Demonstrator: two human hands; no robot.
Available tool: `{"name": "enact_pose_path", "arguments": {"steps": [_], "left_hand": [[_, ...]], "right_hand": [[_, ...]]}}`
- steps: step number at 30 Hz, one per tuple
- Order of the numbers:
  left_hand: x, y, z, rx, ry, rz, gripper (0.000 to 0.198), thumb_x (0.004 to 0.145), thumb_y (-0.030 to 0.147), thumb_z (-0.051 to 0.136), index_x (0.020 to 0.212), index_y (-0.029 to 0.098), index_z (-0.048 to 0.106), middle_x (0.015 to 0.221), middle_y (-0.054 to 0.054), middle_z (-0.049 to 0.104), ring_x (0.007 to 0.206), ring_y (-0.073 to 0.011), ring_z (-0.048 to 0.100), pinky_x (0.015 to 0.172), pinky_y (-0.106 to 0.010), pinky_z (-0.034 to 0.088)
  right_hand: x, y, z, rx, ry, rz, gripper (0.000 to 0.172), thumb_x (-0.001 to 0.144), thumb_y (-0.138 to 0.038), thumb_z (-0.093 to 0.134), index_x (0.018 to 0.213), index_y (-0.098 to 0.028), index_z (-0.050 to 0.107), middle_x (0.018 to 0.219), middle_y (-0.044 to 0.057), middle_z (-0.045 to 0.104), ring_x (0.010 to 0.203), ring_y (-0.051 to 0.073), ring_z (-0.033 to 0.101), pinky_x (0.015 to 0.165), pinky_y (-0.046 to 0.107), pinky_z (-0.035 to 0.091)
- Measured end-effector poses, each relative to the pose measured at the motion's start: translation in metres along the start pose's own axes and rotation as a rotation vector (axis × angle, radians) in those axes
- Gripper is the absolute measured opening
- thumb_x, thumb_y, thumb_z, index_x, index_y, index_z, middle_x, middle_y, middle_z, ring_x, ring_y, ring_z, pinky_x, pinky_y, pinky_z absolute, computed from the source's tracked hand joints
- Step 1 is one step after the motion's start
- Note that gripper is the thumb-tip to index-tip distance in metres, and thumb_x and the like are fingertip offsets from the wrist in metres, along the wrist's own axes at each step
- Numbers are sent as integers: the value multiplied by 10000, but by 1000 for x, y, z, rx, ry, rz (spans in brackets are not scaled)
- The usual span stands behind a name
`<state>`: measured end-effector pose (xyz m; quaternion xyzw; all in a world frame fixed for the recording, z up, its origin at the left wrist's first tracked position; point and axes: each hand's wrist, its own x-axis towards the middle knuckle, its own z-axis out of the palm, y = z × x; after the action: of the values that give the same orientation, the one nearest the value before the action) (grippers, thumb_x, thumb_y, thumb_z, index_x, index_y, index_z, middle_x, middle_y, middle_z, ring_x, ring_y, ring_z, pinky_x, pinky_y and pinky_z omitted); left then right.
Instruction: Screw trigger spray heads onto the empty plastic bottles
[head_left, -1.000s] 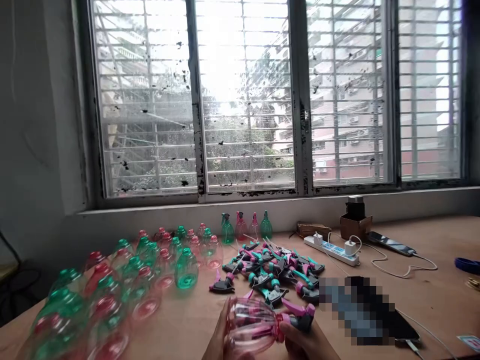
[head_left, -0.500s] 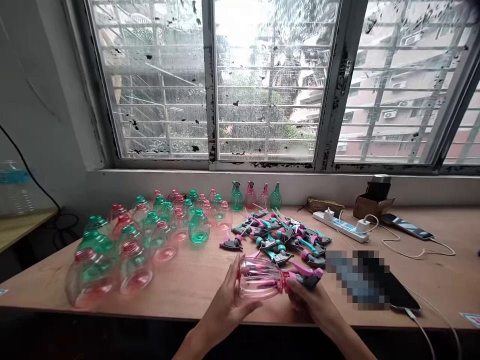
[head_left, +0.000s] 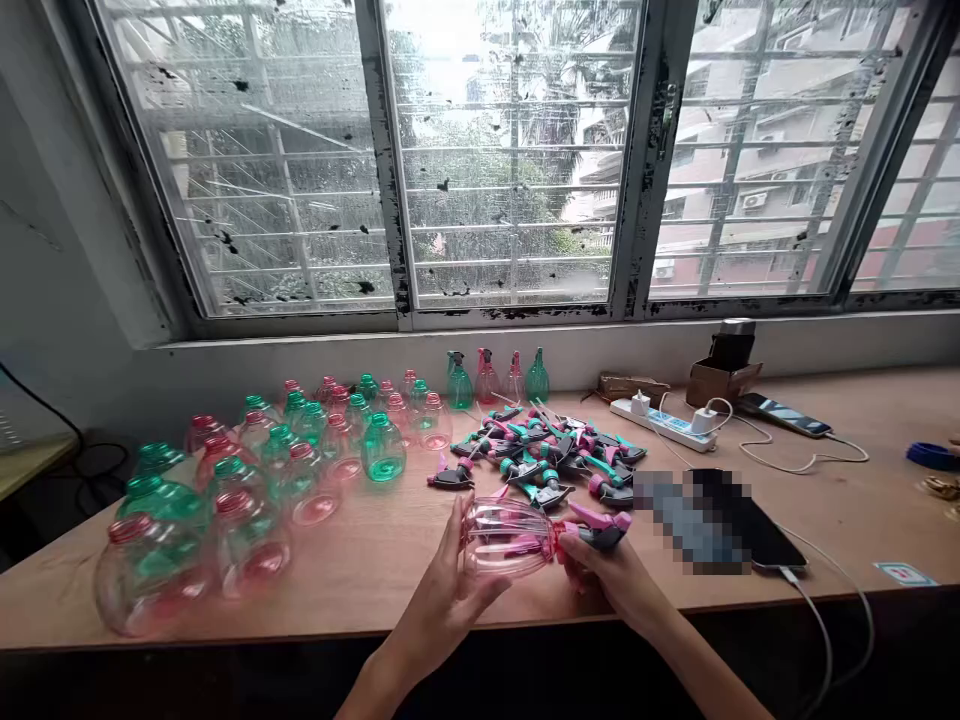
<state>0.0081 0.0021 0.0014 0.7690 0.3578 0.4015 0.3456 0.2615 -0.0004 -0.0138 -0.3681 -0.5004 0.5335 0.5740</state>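
A clear pink spray bottle [head_left: 506, 538] lies sideways in the air above the table's front edge, its neck pointing right. My left hand [head_left: 448, 585] is wrapped round its base end. At the neck, the fingers of my right hand [head_left: 600, 575] close on a pink and grey trigger sprayer head [head_left: 600, 526], which sits against the bottle's mouth. Whether the thread is fully engaged cannot be made out. Just behind the bottle lies a heap of loose trigger sprayer heads [head_left: 551, 455] in pink, teal and grey.
Several open pink and green bottles [head_left: 383, 447] stand on the table's left side. A few bottles with sprayer heads [head_left: 486, 380] line the wall. To the right are a power strip [head_left: 664, 424], a phone [head_left: 784, 414], a partly blurred dark device [head_left: 757, 530], cables and a blue ring [head_left: 932, 456].
The view has shifted to the right and tilted slightly. Both hands still hold the bottle and sprayer head in nearly the same pose.
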Motion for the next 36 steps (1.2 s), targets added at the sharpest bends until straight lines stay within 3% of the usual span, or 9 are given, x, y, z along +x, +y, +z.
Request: {"name": "enact_pose_path", "arguments": {"steps": [3, 9, 12, 15, 20, 24, 30, 33, 36], "left_hand": [[1, -2, 0, 71, 4, 35, 931, 968, 419, 649, 1629, 357, -4, 1735, -72, 113, 1579, -328, 150, 1284, -519, 161], [-1, -8, 4, 131, 18, 107, 931, 1015, 349, 566, 1593, 413, -161, 1744, -42, -8, 1582, -328, 133, 1264, -557, 221], [-1, -7, 4, 111, 23, 85, 1015, 973, 396, 641, 1602, 383, -156, 1741, -80, 20, 1567, -359, 189, 1258, -564, 244], [0, -4, 3, 95, 29, 51, 950, 990, 419, 607, 1617, 366, -105, 1735, -95, 77, 1553, -360, 237, 1259, -559, 247], [1, -3, 4, 156, 85, 83, 914, 976, 419, 634, 1620, 402, -14, 1715, -68, 180, 1567, -345, 189, 1265, -554, 225], [-1, -6, 5, 192, 76, 110, 858, 1011, 396, 569, 1610, 428, -45, 1707, -55, 203, 1564, -323, 214, 1258, -557, 237], [-1, -19, 6, 224, 86, 105, 960, 966, 435, 635, 1623, 347, -60, 1706, -123, 209, 1548, -367, 253, 1249, -594, 244], [0, -16, 6, 240, 67, 96, 927, 970, 428, 633, 1630, 337, -11, 1699, -128, 228, 1550, -367, 246, 1251, -595, 243], [1, -9, 6, 228, 63, 95, 930, 984, 409, 616, 1625, 354, -56, 1704, -114, 209, 1549, -353, 255, 1245, -570, 282]], "right_hand": [[1, 3, -3, -3, -7, -12, 421, 808, -562, 800, 771, -152, 711, 628, 4, 639, 483, 114, 529, 447, 230, 390], [2, 1, 0, 14, -3, -16, 429, 769, -569, 829, 740, -161, 703, 648, 8, 647, 478, 110, 519, 436, 233, 393], [4, 3, 1, -1, -30, -30, 431, 755, -562, 843, 729, -158, 699, 625, -4, 627, 473, 106, 509, 440, 235, 406], [5, 8, -2, -1, -50, -42, 430, 781, -558, 825, 714, -153, 696, 625, -3, 623, 481, 106, 509, 443, 235, 411], [4, 12, -4, 39, -3, -26, 387, 798, -537, 823, 833, -169, 709, 650, 6, 665, 489, 117, 537, 446, 231, 408], [3, 11, -3, 54, 8, -28, 379, 804, -537, 817, 817, -176, 703, 686, 15, 682, 496, 117, 541, 445, 230, 403], [2, 11, -4, 22, -21, -19, 403, 821, -543, 801, 739, -156, 724, 662, 28, 672, 498, 115, 539, 472, 243, 411], [1, 10, -5, 44, -21, -29, 371, 848, -518, 787, 766, -161, 724, 673, 28, 682, 510, 116, 552, 482, 240, 408], [1, 9, -5, 58, -13, -26, 353, 849, -500, 793, 775, -164, 716, 669, 22, 683, 511, 116, 560, 485, 237, 411]]}}
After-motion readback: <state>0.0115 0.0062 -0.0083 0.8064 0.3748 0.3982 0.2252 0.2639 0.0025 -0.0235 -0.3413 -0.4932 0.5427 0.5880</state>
